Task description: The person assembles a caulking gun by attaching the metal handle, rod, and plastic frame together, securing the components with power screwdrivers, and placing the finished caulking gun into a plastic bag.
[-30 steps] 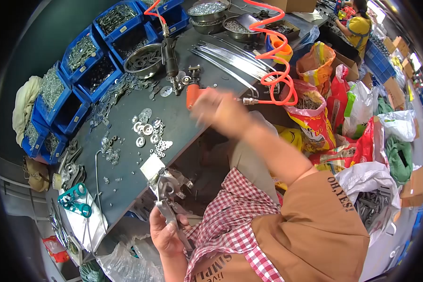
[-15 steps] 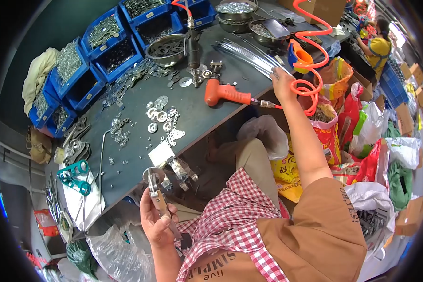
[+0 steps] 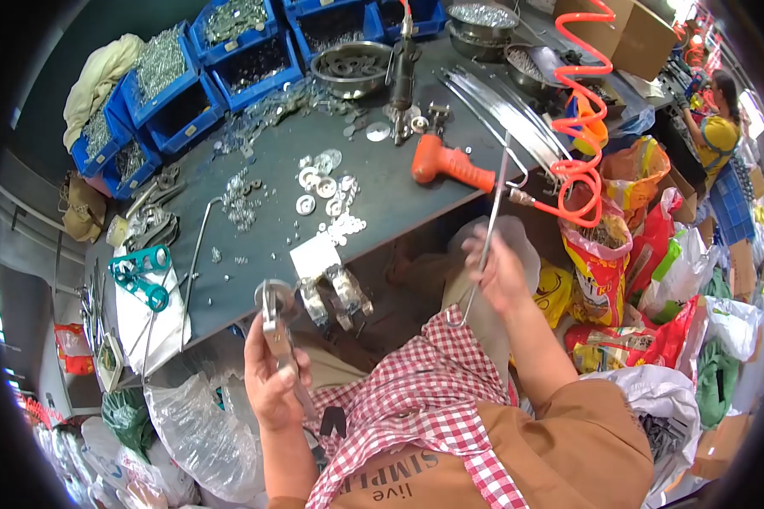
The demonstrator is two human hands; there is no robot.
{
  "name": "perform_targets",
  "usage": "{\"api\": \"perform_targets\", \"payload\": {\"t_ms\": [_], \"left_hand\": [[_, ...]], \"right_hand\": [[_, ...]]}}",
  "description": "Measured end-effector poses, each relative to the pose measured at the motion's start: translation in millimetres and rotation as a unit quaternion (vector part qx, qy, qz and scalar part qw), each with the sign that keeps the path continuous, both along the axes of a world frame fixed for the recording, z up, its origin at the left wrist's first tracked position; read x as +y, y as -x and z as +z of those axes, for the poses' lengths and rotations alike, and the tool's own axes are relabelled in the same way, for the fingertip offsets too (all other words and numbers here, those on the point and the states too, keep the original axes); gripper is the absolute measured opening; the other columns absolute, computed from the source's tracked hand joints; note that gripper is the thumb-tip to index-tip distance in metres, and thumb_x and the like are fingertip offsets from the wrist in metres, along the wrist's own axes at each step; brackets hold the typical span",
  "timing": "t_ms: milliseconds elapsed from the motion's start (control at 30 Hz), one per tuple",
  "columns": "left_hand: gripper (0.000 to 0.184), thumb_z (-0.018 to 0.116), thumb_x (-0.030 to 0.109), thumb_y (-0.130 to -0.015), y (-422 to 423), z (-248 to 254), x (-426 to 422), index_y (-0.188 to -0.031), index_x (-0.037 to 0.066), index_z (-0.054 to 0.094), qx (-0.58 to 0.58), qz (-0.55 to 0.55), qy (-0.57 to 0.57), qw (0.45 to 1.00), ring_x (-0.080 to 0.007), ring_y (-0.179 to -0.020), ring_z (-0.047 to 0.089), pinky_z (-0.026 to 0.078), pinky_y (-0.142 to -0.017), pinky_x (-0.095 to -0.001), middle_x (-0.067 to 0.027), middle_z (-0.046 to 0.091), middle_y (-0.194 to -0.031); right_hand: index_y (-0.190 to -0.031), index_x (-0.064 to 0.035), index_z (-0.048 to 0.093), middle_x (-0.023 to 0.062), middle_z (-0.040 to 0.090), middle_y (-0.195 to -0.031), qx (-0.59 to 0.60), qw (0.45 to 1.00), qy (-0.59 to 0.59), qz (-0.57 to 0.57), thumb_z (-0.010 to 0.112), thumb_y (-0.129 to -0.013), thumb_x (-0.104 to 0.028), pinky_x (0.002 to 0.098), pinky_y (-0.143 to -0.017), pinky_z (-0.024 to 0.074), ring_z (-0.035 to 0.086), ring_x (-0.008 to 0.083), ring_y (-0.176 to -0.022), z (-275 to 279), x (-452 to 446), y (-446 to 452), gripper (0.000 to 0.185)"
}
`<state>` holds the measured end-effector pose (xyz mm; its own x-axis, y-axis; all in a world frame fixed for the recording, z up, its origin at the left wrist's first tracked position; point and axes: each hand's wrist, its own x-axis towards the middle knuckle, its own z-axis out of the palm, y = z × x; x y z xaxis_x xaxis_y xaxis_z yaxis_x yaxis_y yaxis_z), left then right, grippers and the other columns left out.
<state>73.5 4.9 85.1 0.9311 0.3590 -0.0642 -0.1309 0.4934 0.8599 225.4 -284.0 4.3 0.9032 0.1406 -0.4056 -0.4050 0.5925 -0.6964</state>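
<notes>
Newly lifted rod (image 3: 494, 214): carried from the rod bundle (image 3: 505, 114) since half a second ago; now slanting above the checked apron (image 3: 416, 360), curved lower end just over the cloth.
Right hand (image 3: 502, 273): closed around the rod's length, almost no gap; blurred, so exact finger contact impossible to tell.
Metal piece (image 3: 282, 343): held near the front edge of the bench (image 3: 382, 204), disc (image 3: 283, 295) uppermost, well apart from the rod.
Left hand (image 3: 272, 382): curled firmly about the metal piece, thumb pressed along it.
Both hands: each loaded now, probably ready to bring rod and metal piece together.
Red air tool (image 3: 450, 164): lying on the bench, free of either hand.
White block (image 3: 315, 256): at the bench edge, beside scattered washers (image 3: 345, 227).
Blue bins (image 3: 174, 123): farther back, full of small parts.
</notes>
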Motion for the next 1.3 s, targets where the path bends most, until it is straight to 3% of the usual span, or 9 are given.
{"api": "perform_targets", "payload": {"t_ms": [100, 200, 267, 800, 867, 967, 1033, 1167, 1300], "left_hand": [[0.078, 0.065, 0.011, -0.061, -13, 7, 1, -0.131, 0.002, 0.033, 0.024, -0.003, -0.042, 0.999, -0.0164, -0.075, 0.059, 0.046, -0.052, -0.022, -0.011, 0.049, -0.115], [0.073, 0.062, 0.009, -0.064, -21, 12, 4, -0.131, 0.001, 0.034, 0.037, 0.02, -0.073, 0.996, -0.0162, -0.076, 0.059, 0.046, -0.054, -0.022, -0.0113, 0.047, -0.118], [0.068, 0.06, 0.005, -0.068, -28, 13, 9, -0.13, 0.001, 0.033, 0.029, 0.05, -0.073, 0.996, -0.0174, -0.077, 0.059, 0.046, -0.055, -0.0226, -0.0122, 0.045, -0.12], [0.064, 0.059, 0.0, -0.073, -23, 4, 25, -0.13, 0.0, 0.032, -0.042, 0.171, -0.238, 0.955, -0.0163, -0.087, 0.059, 0.051, -0.063, -0.0227, -0.0123, 0.045, -0.119], [0.058, 0.059, -0.001, -0.072, -24, 1, 31, -0.126, -0.002, 0.038, -0.11, 0.22, -0.562, 0.79, -0.0175, -0.09, 0.057, 0.051, -0.068, -0.0241, -0.0129, 0.047, -0.114], [0.055, 0.062, 0.0, -0.065, -20, 1, 15, -0.119, -0.001, 0.05, -0.088, 0.173, -0.572, 0.797, -0.0207, -0.09, 0.057, 0.05, -0.071, -0.0274, -0.0147, 0.048, -0.11], [0.056, 0.063, 0.0, -0.063, -18, 14, 8, -0.117, 0.001, 0.051, -0.083, 0.145, -0.626, 0.762, -0.0177, -0.079, 0.059, 0.051, -0.064, -0.0262, -0.0134, 0.05, -0.109], [0.056, 0.063, 0.001, -0.06, -17, 10, 2, -0.116, 0.004, 0.054, -0.086, 0.114, -0.642, 0.754, -0.0156, -0.067, 0.061, 0.052, -0.058, -0.0248, -0.0121, 0.053, -0.107], [0.056, 0.063, -0.001, -0.06, -19, 9, 16, -0.115, 0.0, 0.052, -0.076, 0.125, -0.625, 0.766, -0.0211, -0.084, 0.06, 0.053, -0.066, -0.0265, -0.0151, 0.05, -0.109]], "right_hand": [[-0.123, -0.0043, 0.042, 0.002, 0.054, -0.078, -0.08, 0.994, 0.018, -0.067, 0.038, -0.094, -0.029, 0.0173, -0.044, 0.0304, 0.039, 0.0065, -0.049, 15, 17, 10, 0.038], [-0.122, -0.0029, 0.045, 0.0051, 0.055, -0.071, -0.172, 0.955, 0.087, 0.224, 0.046, -0.09, -0.014, 0.0207, -0.043, 0.0339, 0.042, 0.0071, -0.05, 45, 37, 46, 0.033], [-0.117, -0.0047, 0.053, 0.0092, 0.054, -0.065, -0.535, 0.738, 0.344, 0.224, 0.053, -0.083, -0.001, 0.0258, -0.048, 0.0404, 0.05, 0.0136, -0.052, 54, 55, 67, 0.034], [-0.115, -0.0084, 0.056, 0.0128, 0.056, -0.065, -0.518, 0.699, 0.434, 0.235, 0.057, -0.074, 0.006, 0.0308, -0.05, 0.0435, 0.054, 0.0245, -0.053, 63, 65, 81, 0.043], [-0.115, -0.0076, 0.056, 0.0136, 0.055, -0.065, -0.518, 0.688, 0.447, 0.243, 0.057, -0.074, 0.006, 0.0307, -0.05, 0.0435, 0.054, 0.0253, -0.054, 66, 69, 75, 0.043], [-0.115, -0.0055, 0.055, 0.0085, 0.054, -0.062, -0.535, 0.677, 0.448, 0.235, 0.057, -0.079, 0.0, 0.0285, -0.051, 0.0426, 0.053, 0.0191, -0.053, 67, 82, 67, 0.037], [-0.116, -0.0025, 0.054, 0.0007, 0.05, -0.061, -0.278, 0.835, 0.266, 0.393, 0.055, -0.085, -0.009, 0.0235, -0.05, 0.0398, 0.048, 0.0089, -0.054, 62, 93, 61, 0.032], [-0.114, 0.0014, 0.054, -0.0026, 0.049, -0.066, -0.14, 0.887, 0.086, 0.432, 0.051, -0.089, -0.014, 0.0175, -0.05, 0.035, 0.042, 0.0021, -0.056, 67, 110, 53, 0.029], [-0.115, -0.0004, 0.054, 0.0074, 0.061, -0.074, -0.427, 0.799, 0.28, 0.317, 0.053, -0.087, -0.011, 0.0225, -0.055, 0.0451, 0.054, 0.0084, -0.057, 59, 134, 57, 0.03]]}}
